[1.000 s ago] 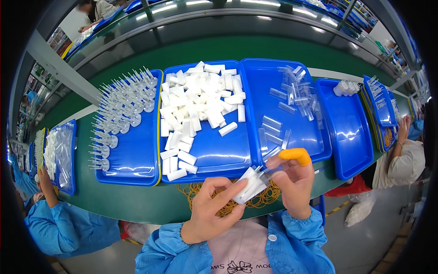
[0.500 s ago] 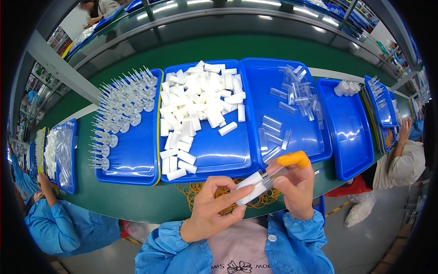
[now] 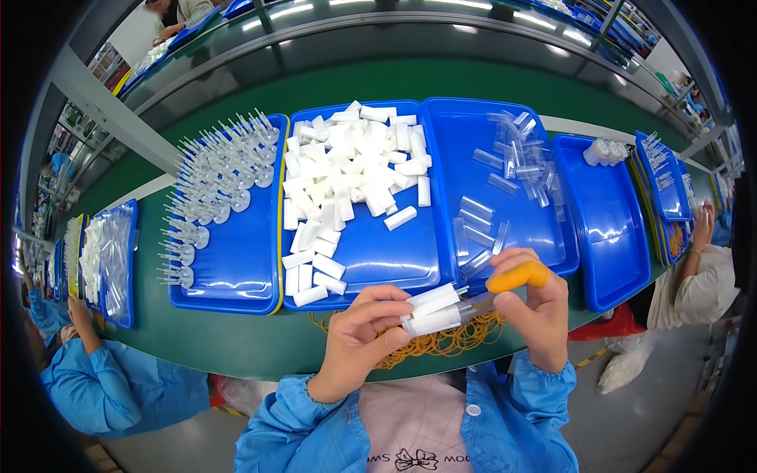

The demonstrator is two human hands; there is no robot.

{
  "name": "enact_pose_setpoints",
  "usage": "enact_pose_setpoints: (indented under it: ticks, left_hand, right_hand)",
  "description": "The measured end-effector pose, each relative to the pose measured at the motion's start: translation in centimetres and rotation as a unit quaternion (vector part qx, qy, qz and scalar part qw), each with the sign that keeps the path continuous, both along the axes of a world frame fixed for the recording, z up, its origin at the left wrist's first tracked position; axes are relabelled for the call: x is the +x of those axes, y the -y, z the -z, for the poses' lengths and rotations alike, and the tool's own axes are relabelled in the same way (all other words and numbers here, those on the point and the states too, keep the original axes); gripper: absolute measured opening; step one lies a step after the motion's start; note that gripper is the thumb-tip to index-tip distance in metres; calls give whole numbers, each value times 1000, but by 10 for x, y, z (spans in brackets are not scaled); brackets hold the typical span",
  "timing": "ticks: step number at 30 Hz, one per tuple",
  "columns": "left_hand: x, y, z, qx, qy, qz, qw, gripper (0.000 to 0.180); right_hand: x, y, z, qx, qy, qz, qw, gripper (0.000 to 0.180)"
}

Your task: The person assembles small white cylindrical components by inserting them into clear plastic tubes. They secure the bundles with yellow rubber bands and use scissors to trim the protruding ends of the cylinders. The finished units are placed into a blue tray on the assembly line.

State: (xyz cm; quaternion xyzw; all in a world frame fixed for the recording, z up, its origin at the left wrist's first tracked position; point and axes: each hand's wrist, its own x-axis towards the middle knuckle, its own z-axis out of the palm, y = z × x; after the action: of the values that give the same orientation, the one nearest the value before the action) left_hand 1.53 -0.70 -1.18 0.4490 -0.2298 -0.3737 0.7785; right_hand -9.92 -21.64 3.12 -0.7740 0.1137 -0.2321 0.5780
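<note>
My left hand (image 3: 359, 335) is closed around a small bundle of white cylindrical pieces (image 3: 434, 317). Two of them show side by side, and a short thin clear stem sticks out at the right end of the upper one. A clear plastic tube (image 3: 478, 306) lies against the lower piece and reaches to my right hand (image 3: 540, 315). That hand, with a yellow finger cot (image 3: 517, 276) on one finger, pinches the tube's far end between thumb and fingers. Both hands are in front of the trays, above a heap of tan rubber bands (image 3: 449, 339).
Blue trays stand in a row: clear stemmed parts (image 3: 225, 173), loose white pieces (image 3: 355, 169), clear tubes (image 3: 516, 162), and bundled white pieces (image 3: 607, 151). The green table (image 3: 236, 339) curves along my front. Co-workers in blue (image 3: 118, 386) and pale clothing (image 3: 694, 284) sit at either side.
The bundle has turned flatter, and two white pieces now show where one was plain before. My right hand has shifted a little rightward, still on the clear tube.
</note>
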Motion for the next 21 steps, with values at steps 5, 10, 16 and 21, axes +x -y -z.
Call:
enact_pose_setpoints:
  ticks: [5,10,16,21]
  left_hand:
    - [-1,3,-9,23,-72,-10,997,39]
    - [-7,2,-3,-11,-6,-40,999,37]
    - [-9,1,-7,-4,36,-38,999,37]
    - [-7,0,-6,-5,42,-45,998,36]
  right_hand:
    - [0,-12,5,17,40,52,998,19]
    - [3,-36,13,-30,75,73,994,16]
    - [3,-48,12,-57,91,86,990,17]
    - [4,-47,11,-69,74,79,992,16]
